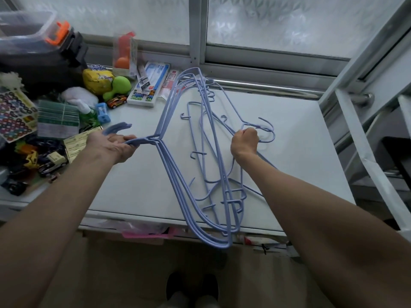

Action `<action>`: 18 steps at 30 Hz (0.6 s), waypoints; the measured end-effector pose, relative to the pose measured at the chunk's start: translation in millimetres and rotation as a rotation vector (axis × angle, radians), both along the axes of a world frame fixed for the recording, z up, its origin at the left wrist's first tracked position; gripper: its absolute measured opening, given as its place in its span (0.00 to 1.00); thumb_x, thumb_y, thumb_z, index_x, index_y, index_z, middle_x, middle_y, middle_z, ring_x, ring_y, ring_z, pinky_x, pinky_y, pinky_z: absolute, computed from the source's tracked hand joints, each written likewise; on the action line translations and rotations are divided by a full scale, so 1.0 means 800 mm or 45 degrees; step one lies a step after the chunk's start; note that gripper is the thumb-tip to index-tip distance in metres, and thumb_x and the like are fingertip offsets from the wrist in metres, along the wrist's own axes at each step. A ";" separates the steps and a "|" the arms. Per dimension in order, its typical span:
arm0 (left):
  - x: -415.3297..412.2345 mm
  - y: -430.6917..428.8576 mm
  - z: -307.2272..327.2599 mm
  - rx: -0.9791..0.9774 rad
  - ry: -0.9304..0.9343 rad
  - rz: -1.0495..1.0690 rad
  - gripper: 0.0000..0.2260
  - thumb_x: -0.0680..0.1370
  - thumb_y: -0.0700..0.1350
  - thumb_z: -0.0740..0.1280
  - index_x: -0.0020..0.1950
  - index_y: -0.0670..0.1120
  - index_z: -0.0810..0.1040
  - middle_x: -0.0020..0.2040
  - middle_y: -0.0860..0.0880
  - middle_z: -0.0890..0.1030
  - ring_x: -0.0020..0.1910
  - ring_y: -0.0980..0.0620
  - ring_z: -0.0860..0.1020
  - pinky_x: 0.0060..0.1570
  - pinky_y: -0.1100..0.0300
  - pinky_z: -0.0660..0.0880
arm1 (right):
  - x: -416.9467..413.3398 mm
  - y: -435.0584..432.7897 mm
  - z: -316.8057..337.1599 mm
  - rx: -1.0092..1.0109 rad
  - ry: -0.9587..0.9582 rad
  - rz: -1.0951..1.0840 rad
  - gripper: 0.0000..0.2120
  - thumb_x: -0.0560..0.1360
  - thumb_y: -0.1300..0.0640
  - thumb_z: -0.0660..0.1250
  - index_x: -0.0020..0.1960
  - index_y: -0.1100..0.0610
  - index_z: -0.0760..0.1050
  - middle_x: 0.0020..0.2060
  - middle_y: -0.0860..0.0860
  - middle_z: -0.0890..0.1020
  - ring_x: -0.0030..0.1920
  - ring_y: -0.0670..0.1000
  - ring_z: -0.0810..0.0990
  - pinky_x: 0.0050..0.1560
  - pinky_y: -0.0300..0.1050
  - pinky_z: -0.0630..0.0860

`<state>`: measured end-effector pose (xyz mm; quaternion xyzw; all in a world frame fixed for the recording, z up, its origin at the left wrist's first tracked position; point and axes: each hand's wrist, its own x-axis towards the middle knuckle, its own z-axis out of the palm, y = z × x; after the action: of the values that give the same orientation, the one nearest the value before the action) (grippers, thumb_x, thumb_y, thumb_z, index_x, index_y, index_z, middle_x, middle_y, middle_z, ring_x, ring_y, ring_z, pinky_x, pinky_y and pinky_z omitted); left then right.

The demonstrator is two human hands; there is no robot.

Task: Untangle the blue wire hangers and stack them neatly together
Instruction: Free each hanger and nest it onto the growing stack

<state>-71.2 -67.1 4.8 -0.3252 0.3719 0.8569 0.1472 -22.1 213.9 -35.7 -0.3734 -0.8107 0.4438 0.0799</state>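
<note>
Several blue wire hangers lie across a white table (138, 187). My left hand (112, 145) grips the necks of an aligned bunch of hangers (169, 165), whose hooks stick out to the left past my fingers. Their wide frames fan out from the far edge to past the table's near edge. My right hand (244, 142) is closed around the necks of a second group of hangers (224, 130), with the hooks (268, 132) curling to its right. The two groups overlap and interlock in the middle, around the small inner hooks (233, 196).
Clutter fills the left of the table: toy cars (50, 165), a sticker sheet (14, 116), a green card stack (58, 121), plush toys (104, 82), packaged stationery (151, 85) and a plastic bin (26, 27). A window frame (198, 32) runs behind. A metal frame (364, 70) stands at the right.
</note>
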 end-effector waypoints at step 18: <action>-0.001 0.003 -0.003 0.051 0.010 -0.056 0.39 0.82 0.42 0.42 0.19 0.34 0.79 0.34 0.47 0.58 0.31 0.53 0.57 0.29 0.47 0.80 | 0.014 0.004 -0.024 0.091 0.049 0.197 0.13 0.80 0.58 0.56 0.49 0.67 0.74 0.45 0.61 0.78 0.42 0.57 0.74 0.40 0.45 0.65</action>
<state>-72.4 -64.8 2.4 -0.3106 0.3624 0.8619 0.1712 -11.0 217.1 -55.2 -0.2982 -0.8506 0.4267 0.0742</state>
